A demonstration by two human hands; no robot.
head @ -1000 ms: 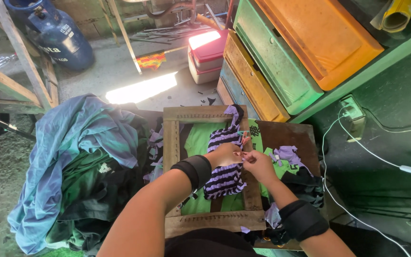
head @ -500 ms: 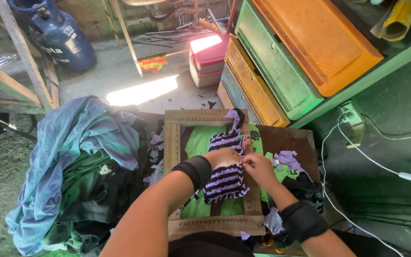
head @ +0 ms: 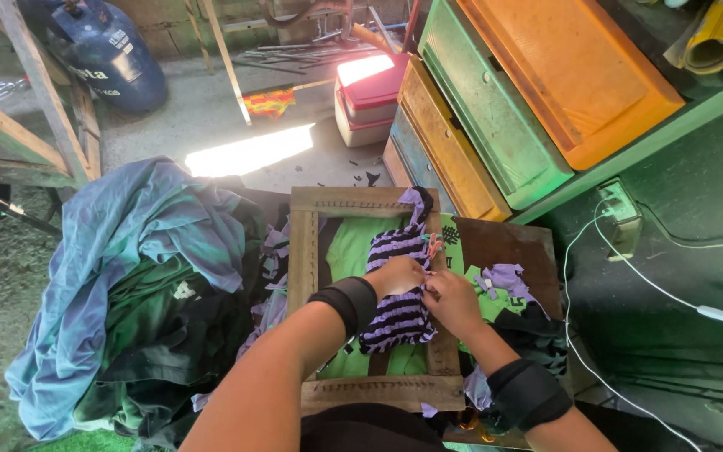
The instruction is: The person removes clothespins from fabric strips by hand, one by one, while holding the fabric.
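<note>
Left hand (head: 399,276) and right hand (head: 453,301) both pinch closed on the purple-and-black striped woven fabric (head: 399,314), stretched across the rectangular wooden frame (head: 303,251) from 12 to 6 o'clock, keeping it taut.

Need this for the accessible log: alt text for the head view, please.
Seen from above, a person's left hand and right hand work a purple-and-black striped cloth strip stretched across a square wooden frame over green fabric. A heap of blue and green clothes lies to the left; stacked coloured drawers stand behind.
</note>
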